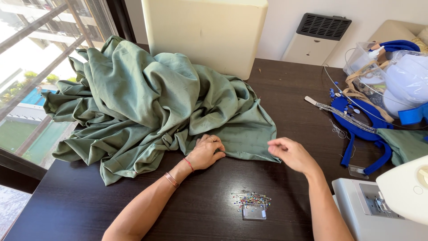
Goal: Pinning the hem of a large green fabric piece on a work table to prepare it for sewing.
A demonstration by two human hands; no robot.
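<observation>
The dark wooden table [89,201] carried everything, and most of its left half lay under the sage-green fabric [147,102], heaped high toward the window and thinning to a single flat layer in front of me. That flat part ran its long axis left to right along its near folded edge, ending in a corner that pointed right, toward the white sewing machine [383,205]. I judged I was at the pinning stage, smoothing and fixing that edge. My left hand [206,153] rested on the cloth beside the fold, fingers curled loosely and pressing down rather than pinching anything I could make out. My right hand [292,154] hovered at the corner, fingers half open and loosely bent; it seemed to touch or nearly touch the tip, though I could not tell whether it held a pin. The next move, to my mind, called for keeping the edge flat under my left palm while my right fetched from the heap of coloured-head pins [252,201] lying on the small clear box [254,213] just nearer me
</observation>
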